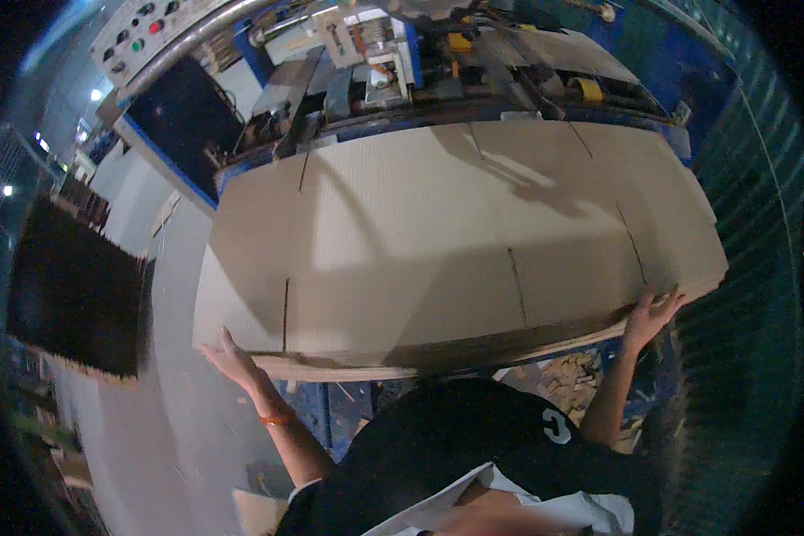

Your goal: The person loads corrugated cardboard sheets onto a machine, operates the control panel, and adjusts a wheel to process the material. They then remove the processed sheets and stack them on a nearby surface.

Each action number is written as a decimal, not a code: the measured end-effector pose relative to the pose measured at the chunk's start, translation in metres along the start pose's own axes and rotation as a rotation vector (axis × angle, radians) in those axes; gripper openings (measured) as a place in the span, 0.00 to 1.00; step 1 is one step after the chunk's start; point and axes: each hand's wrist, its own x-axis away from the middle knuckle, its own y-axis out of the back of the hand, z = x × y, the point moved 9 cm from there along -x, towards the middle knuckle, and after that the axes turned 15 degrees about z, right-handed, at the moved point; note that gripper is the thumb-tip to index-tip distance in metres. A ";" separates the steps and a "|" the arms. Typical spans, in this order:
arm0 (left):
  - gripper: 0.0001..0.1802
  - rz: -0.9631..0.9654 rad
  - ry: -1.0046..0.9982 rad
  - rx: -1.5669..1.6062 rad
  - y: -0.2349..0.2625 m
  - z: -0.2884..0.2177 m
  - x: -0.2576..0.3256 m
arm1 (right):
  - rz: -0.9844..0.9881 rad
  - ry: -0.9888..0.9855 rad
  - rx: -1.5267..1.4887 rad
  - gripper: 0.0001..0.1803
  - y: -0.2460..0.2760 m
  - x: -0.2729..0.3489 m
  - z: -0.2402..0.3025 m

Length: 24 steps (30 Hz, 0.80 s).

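A wide stack of flat, tan corrugated cardboard sheets (402, 308) lies between the person's two bare hands, its near edge running from one to the other and its far edge reaching up to the machine. The left hand (232, 362), with an orange band (277, 419) around its wrist, touches the stack's near left corner; its thumb and fingers stand apart, though whether they pinch any sheets cannot be told. The right hand (650, 317) is at the near edge close to the right corner, fingers bent at the cardboard; its underside is hidden, so its grip cannot be told either. Narrow dark slots cut the top sheet, one just inward of the left hand and another just beyond the right. Well beyond both hands stands a blue and bare-metal machine (380, 54) with a yellow roller (590, 90), and far ahead of the left hand is a grey control panel (143, 40) with coloured buttons. Left of the left hand, across the grey floor (121, 438), is a dark, block-shaped pile (76, 277). Loose brown cardboard scraps (572, 384) lie below and inward of the right hand; a green ribbed wall (741, 357) rises to its right.
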 end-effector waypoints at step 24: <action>0.24 0.600 1.009 -0.455 0.200 0.322 0.452 | 1.404 1.330 -0.917 0.09 -0.053 0.363 0.324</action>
